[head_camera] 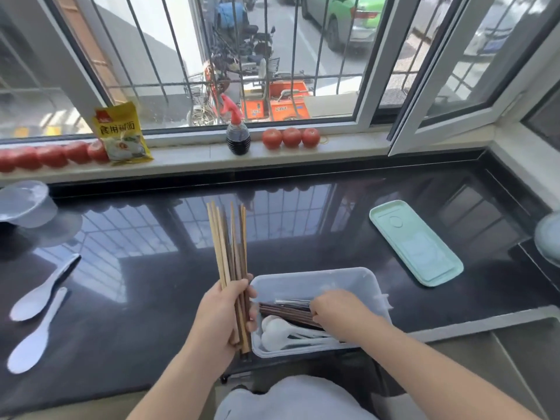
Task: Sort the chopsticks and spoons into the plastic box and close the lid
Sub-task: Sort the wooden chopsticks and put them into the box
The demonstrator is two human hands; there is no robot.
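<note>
Head view: chopstick bundle at risk of fanning out

A splayed bundle of wooden chopsticks (230, 268) is gripped upright by the left hand (222, 313), just left of the translucent plastic box (318, 277). Dark chopsticks (288, 310) inside are pinched by the right hand (336, 310), above white plastic spoons (281, 331). Sticks could be dropped if the loose grip slackens. Two white rice paddles (42, 298) and the mint-green lid (415, 241) are not yet handled.

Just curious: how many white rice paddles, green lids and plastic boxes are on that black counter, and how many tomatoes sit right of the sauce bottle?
White rice paddles: 2
Mint-green lid: 1
Plastic box: 1
Tomatoes right of the sauce bottle: 3
Total: 7
</note>
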